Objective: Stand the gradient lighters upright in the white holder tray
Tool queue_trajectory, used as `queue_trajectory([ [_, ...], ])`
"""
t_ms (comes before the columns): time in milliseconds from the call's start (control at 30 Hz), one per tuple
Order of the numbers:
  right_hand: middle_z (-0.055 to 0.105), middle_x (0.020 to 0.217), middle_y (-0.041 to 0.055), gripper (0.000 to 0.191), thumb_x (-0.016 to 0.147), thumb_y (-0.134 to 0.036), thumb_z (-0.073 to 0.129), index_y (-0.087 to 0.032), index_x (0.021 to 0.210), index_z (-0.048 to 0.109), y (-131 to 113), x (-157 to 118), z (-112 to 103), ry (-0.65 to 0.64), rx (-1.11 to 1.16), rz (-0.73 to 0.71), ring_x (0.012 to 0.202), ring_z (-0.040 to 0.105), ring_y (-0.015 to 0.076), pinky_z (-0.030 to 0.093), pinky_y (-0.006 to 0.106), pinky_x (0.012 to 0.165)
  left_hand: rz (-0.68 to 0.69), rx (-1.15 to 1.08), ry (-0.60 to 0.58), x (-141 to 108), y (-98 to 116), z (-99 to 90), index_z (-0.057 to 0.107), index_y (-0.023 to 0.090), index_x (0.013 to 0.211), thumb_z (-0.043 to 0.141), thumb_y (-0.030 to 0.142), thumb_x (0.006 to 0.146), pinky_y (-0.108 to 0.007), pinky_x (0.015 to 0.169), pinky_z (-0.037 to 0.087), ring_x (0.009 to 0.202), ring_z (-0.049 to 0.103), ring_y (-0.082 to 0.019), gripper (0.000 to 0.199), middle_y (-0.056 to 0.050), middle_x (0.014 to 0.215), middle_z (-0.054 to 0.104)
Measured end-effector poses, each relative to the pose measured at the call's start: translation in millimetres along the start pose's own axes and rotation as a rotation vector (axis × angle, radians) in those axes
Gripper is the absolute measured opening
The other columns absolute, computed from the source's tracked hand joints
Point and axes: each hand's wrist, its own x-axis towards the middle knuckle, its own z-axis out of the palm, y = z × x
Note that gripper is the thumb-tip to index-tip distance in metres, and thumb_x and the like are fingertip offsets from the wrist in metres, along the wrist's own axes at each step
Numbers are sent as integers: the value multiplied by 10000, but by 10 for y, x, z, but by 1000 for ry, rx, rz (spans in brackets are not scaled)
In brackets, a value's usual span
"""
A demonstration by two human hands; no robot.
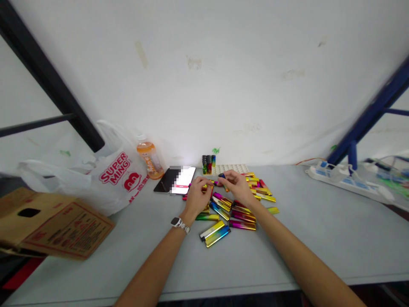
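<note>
Forearms flank a blue-yellow lighter, long axis slanting up-right.

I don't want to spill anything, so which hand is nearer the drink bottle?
Left. The left hand is to the right of the bottle, not touching it; the right hand is farther right, beyond the left one.

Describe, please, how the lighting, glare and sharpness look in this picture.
Head view: soft light across the wall; head view: glints on the metallic lighters, white glare and pixelation on the lit screen; head view: wide-angle stretching near edges, blurred print on the cardboard box.
</note>
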Motion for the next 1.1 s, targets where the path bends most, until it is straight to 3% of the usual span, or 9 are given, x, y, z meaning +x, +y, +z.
queue_trajectory([
  [133,681,869,31,264,738,-440,744,-204,842,685,-2,257,-102,64,-322,-165,783,607,170,470,281,681,-1,-4,3,-1,-11,11,698,214,826,550,98,853,-366,853,534,935,622,-193,190,-45,931,646],
  [267,678,742,6,207,813,-352,670,-203,957,672,34,615,-189,-21,-447,-162,643,612,155,480,286,643,-13,3,-2,2,3,4,691,210,802,568,115,855,-372,847,535,928,622,-199,165,-47,926,648],
  [367,710,881,31,188,821,-273,649,-205,996,649,113,854,-210,-20,-545,-209,670,640,153,489,287,656,-19,5,-3,2,14,-6,691,211,807,571,122,857,-375,853,534,937,620,-201,158,-46,928,650],
  [467,718,880,39,183,827,-207,636,-203,1010,642,191,1009,-187,-36,-681,-240,673,641,156,491,289,678,-16,-5,2,2,16,-11,692,214,804,567,114,855,-366,856,533,926,624,-192,168,-41,922,649],
  [733,732,874,75,144,871,-192,626,-189,1014,641,303,1135,-73,-52,-884,-272,729,663,202,488,301,707,-19,-3,-11,-17,1,-3,685,218,812,556,98,848,-369,865,535,946,624,-195,180,-35,941,642],
  [1100,715,963,82,156,874,-173,613,-166,1003,699,372,1137,-135,-100,-873,-332,795,642,181,487,294,787,-21,-3,-18,-21,17,-7,679,212,819,550,101,853,-362,835,540,938,618,-199,174,-45,946,638],
])
